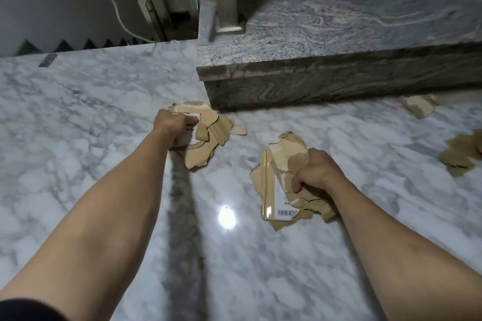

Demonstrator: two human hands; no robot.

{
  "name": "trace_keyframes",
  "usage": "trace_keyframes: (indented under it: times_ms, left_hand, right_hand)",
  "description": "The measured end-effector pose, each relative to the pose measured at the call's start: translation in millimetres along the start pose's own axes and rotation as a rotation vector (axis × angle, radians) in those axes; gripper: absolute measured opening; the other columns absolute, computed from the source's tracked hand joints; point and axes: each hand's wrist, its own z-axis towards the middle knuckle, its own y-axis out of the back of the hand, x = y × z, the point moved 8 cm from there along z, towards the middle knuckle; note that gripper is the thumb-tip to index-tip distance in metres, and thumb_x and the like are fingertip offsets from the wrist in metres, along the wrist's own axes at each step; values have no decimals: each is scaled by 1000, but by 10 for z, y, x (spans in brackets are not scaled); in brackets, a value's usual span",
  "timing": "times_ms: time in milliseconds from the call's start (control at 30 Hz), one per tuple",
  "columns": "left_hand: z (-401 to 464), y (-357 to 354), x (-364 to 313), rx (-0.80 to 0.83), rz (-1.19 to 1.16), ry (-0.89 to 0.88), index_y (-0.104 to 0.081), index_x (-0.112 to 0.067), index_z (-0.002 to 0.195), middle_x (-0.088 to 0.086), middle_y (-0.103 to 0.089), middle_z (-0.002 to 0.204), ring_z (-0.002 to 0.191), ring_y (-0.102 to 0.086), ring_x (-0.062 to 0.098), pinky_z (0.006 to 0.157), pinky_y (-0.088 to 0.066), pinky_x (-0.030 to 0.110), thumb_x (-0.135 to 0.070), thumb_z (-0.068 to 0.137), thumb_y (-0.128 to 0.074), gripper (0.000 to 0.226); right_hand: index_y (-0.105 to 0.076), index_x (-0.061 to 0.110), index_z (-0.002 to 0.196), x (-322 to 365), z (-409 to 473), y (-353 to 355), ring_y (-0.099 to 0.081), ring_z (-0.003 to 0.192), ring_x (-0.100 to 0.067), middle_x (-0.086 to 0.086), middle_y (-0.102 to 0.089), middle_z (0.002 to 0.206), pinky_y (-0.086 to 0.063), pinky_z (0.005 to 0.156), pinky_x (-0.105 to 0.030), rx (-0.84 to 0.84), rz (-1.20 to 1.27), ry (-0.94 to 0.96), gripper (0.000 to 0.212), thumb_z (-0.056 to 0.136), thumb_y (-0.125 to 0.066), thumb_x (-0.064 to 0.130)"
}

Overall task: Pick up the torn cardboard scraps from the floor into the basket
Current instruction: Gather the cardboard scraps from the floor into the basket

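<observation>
1. Scraps are filling both hands: the left hand (174, 125) is gripping a left bundle (206, 135) of torn cardboard, fingers curled round it, beside the corner of the step (339, 65).
2. The right hand (314, 171) is clutching a right bundle (280, 182), fingers curled into its edge, with the pieces sticking out to its left and below it, over the marble floor (91, 117).
3. Loose scraps are lying well to the right: a far scrap (418, 107) at the foot of the step and an edge scrap (460, 154) at the frame's border.
4. No container is showing.
5. The right bundle is carrying clear tape and a white label with a barcode (287, 212); the left bundle is showing a white label too. Their print is too small to read.
</observation>
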Motion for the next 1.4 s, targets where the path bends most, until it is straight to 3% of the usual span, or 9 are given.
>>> trace_keyframes:
  times_ms: [167, 300, 467, 667, 767, 933, 1067, 1233, 1400]
  left_hand:
    - [151, -96, -86, 86, 176, 73, -30, 2, 146, 24, -51, 139, 123, -55, 41, 100, -51, 51, -22, 74, -89, 96]
    - [240, -96, -5, 119, 307, 104, -63, 1, 105, 20, -65, 105, 90, -63, 38, 75, -53, 44, -24, 74, -87, 47]
    - [342, -97, 58, 101, 297, 51, -62, 4, 105, 21, -65, 104, 89, -60, 36, 69, -48, 40, -22, 75, -87, 47]
    - [540, -73, 281, 195, 138, 89, -31, -7, 145, 25, -55, 131, 108, -62, 41, 90, -56, 54, -18, 67, -92, 100]
    - [442, -92, 246, 228, 116, 98, -34, -6, 141, 28, -59, 124, 86, -60, 32, 71, -54, 43, -12, 70, -89, 90]
    - [524, -86, 325, 198, 143, 128, -51, 3, 127, 29, -64, 118, 96, -67, 37, 62, -53, 40, -15, 58, -94, 83]
    - [321, -62, 288, 167, 179, 146, -58, -1, 101, 20, -64, 91, 69, -60, 29, 63, -51, 35, -9, 74, -87, 40]
    - [132, -30, 349, 52, 286, 76, -58, -8, 119, 12, -68, 115, 105, -64, 34, 93, -56, 48, -37, 57, -92, 77]
    - [-281, -97, 342, -51, 449, 54, -48, -13, 131, 18, -43, 144, 131, -42, 39, 107, -42, 46, -47, 78, -81, 71]
  right_hand:
    - [-49, 9, 111, 59, 112, -44, -59, 99, -26, -5, -58, 111, -57, 85, -37, 107, 5, -43, 74, 49, -90, 13]
    - [-65, 10, 104, 212, 147, 40, -66, 90, -27, -8, -69, 104, -60, 82, -37, 206, -34, -31, 65, 44, -90, 15]
    - [-71, 12, 91, 996, 171, 341, -67, 78, -19, 0, -72, 84, -53, 64, -25, 135, 112, 210, 39, 56, -89, 9]
    - [-55, 21, 127, 1547, 494, -213, -63, 106, -30, -4, -64, 118, -56, 91, -41, 189, -59, 256, 87, 47, -88, 21]
    - [-52, 19, 125, 1529, 542, -352, -63, 102, -29, -4, -63, 116, -56, 91, -42, 155, -100, 212, 80, 52, -85, 19]
    - [-58, 15, 106, 1470, 471, -329, -66, 91, -28, -6, -66, 99, -58, 84, -38, 91, -48, 179, 59, 53, -84, 19]
    - [-63, 16, 98, 1381, 390, -314, -66, 93, -28, -5, -68, 99, -58, 84, -40, 51, 47, 184, 52, 51, -83, 17]
    - [-63, 21, 107, 955, 212, -285, -65, 92, -26, -1, -68, 101, -57, 84, -39, -30, 229, 106, 57, 54, -84, 28]
    - [-64, 20, 104, 578, 49, -256, -67, 97, -28, -3, -70, 101, -57, 91, -42, -44, 472, 25, 51, 58, -86, 16]
